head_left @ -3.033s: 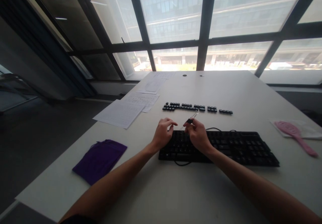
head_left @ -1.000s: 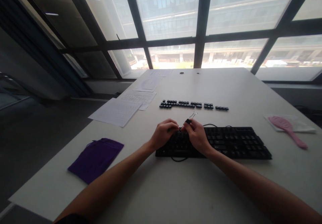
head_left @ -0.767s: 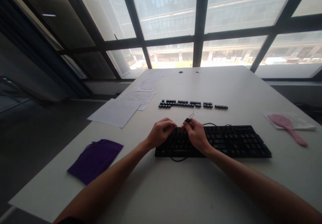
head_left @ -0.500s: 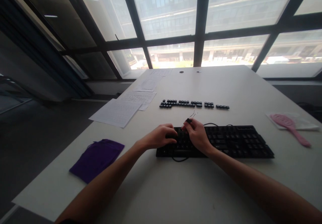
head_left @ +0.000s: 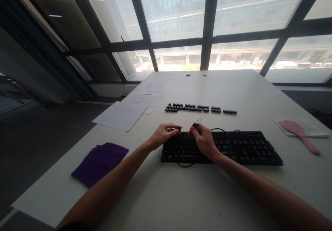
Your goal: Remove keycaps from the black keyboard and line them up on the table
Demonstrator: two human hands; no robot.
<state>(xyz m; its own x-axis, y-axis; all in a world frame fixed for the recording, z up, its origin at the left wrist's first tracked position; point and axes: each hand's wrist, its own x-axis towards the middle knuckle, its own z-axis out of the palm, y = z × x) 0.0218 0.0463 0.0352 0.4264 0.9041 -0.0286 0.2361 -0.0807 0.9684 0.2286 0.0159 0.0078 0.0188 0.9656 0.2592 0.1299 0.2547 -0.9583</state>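
Note:
A black keyboard [head_left: 243, 148] lies on the white table, its left part beneath my hands. Over its upper left edge, my left hand [head_left: 166, 133] pinches a small black keycap [head_left: 179, 130] between thumb and fingertips. My right hand [head_left: 203, 139] is closed on a small black tool with thin wire prongs [head_left: 195, 125], just above the keyboard's upper left part. Beyond the keyboard, loose black keycaps [head_left: 189, 108] stand in rows, with gaps between the groups.
A purple cloth pouch [head_left: 100, 163] lies at the left. Printed papers [head_left: 120, 115] run along the left table edge. At the right, a pink hairbrush [head_left: 298, 131] rests partly on a clear plastic bag [head_left: 316, 131]. Cables show behind and before the keyboard.
My left hand has lifted up and away from the keys, a small keycap now showing at its fingertips. My right hand has barely moved.

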